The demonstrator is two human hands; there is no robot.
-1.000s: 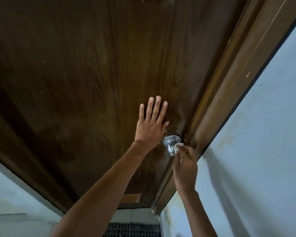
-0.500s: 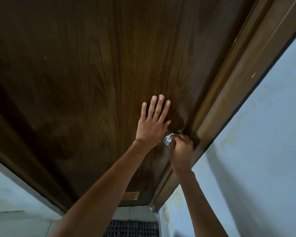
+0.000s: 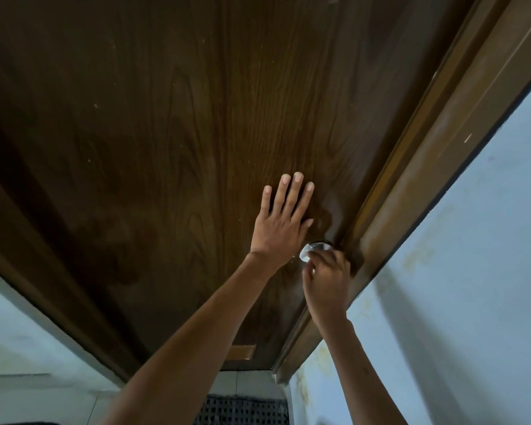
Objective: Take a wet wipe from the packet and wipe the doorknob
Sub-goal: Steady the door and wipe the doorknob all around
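Observation:
A silver doorknob (image 3: 314, 247) sticks out of the dark brown wooden door (image 3: 166, 148) near its right edge. My right hand (image 3: 327, 282) is closed over the knob from below and covers most of it. A bit of white wet wipe (image 3: 306, 254) shows at the fingertips, pressed against the knob. My left hand (image 3: 281, 223) lies flat on the door just left of the knob, fingers spread and pointing up, holding nothing. The wipe packet is not in view.
A lighter brown door frame (image 3: 411, 191) runs along the door's right side, with a pale blue wall (image 3: 457, 286) beyond it. A dark mesh floor mat (image 3: 242, 409) lies below the door. Another pale wall (image 3: 28, 348) is at the lower left.
My right hand moved up from beside the knob and closed over it with the wipe, hiding most of the metal. My left hand stayed flat on the door.

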